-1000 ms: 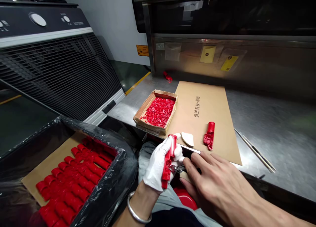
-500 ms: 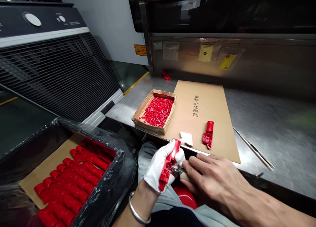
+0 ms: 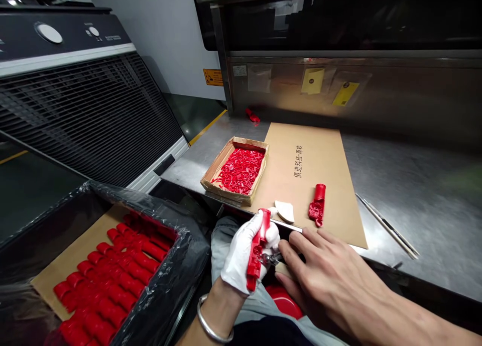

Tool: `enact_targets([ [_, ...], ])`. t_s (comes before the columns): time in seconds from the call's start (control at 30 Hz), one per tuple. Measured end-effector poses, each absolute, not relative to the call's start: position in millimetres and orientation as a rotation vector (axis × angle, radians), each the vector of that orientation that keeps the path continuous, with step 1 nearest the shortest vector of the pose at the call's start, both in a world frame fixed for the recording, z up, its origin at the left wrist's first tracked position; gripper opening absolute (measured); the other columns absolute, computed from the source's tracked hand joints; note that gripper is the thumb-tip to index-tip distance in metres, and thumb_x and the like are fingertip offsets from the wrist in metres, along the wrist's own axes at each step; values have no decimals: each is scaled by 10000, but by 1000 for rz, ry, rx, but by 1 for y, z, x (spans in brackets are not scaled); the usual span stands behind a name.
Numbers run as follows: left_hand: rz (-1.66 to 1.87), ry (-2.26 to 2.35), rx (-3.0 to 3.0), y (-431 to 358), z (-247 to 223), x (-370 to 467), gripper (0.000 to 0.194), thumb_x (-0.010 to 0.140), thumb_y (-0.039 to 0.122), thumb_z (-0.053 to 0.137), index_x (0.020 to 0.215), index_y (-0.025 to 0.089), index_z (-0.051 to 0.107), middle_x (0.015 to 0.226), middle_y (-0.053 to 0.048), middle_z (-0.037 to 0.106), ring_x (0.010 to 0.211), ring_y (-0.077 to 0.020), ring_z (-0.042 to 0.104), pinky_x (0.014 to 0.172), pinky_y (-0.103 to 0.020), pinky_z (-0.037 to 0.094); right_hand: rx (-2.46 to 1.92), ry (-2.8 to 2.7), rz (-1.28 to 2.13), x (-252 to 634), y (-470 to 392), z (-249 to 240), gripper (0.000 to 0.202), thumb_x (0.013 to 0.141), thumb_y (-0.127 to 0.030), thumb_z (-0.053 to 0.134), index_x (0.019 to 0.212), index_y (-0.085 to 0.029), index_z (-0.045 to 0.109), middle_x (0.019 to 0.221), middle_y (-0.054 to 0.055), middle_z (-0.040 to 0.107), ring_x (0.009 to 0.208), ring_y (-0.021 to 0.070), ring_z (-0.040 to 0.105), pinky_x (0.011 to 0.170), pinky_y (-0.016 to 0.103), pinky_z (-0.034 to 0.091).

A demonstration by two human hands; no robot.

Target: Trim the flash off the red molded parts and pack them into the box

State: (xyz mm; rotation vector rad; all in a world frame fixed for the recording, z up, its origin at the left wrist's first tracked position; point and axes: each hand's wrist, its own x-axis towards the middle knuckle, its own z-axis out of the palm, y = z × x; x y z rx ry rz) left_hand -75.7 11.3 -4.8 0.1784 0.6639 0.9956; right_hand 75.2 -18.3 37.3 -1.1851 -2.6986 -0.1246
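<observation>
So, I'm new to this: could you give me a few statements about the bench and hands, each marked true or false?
1. The left hand wears a white glove. True.
2. Both hands are gloved. False: the right hand is bare.
3. The left hand holds a red part. True.
4. The cardboard box holds blue pieces. False: the cardboard box holds small red pieces.
5. Another red part lies on the cardboard sheet. True.
</observation>
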Motion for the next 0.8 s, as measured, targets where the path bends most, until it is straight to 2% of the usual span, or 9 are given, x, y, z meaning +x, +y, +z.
enact_targets([
  [0.1,972,664,166,11,-7,-77,244,904,345,591,996,122,622,613,28,429,494,-65,376,454,-151,321,-1180,-2678,-76,76,-19,37,205,942,-319,468,895,-169,601,840,63,549,749,233,506,676,365,369],
  [0.17,974,655,156,11,-8,-78,240,896,351,601,984,128,619,615,30,426,490,-65,371,453,-154,318,-1188,-2660,-67,76,-20,37,218,939,-328,462,908,-163,602,851,72,550,761,237,508,675,365,372],
  [0.23,986,648,174,11,-9,-78,225,904,359,585,891,135,604,612,28,423,485,-63,365,447,-152,309,-1194,-2658,-81,75,-21,37,219,934,-336,471,900,-162,599,842,76,544,761,241,506,669,366,373],
  [0.33,1003,657,258,9,-10,-77,336,924,387,539,698,139,531,605,17,414,492,-64,375,437,-148,297,-1194,-2685,-113,74,-22,37,201,923,-346,506,860,-172,586,808,64,524,733,235,494,649,368,372],
  [0.43,991,695,316,9,-11,-77,395,933,395,511,630,145,470,608,15,408,478,-56,359,421,-145,278,-1213,-2722,-203,73,-23,36,168,908,-335,544,864,-180,593,800,59,519,710,241,491,627,383,370],
  [0.63,919,754,319,9,-7,-76,260,944,370,492,796,160,533,601,32,392,463,-52,295,413,-140,257,-1199,-2737,-346,73,-24,36,154,880,-311,595,890,-163,639,786,69,533,695,253,506,598,394,380],
  [0.8,872,789,327,10,-2,-76,212,934,367,515,886,165,561,585,45,365,460,-51,271,406,-131,250,-1195,-2712,-351,73,-28,32,268,868,-439,607,850,-175,646,767,55,507,676,247,482,572,396,381],
])
